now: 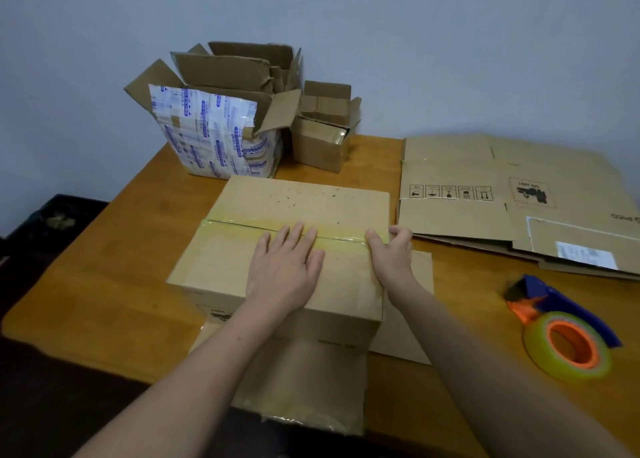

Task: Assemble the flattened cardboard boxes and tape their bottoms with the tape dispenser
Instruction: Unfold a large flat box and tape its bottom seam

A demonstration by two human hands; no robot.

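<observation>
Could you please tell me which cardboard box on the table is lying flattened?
The box with printed handling symbols, at the right rear; the taped box and the open boxes behind it stand assembled.

Looks forward and down from the person's head (one wide-angle view), close over the cardboard box (pixel 294 208). Faces the back wall (pixel 415 41) across the wooden table (pixel 104 284); takes in the tabletop from near edge to far side, right side cut off.
</observation>
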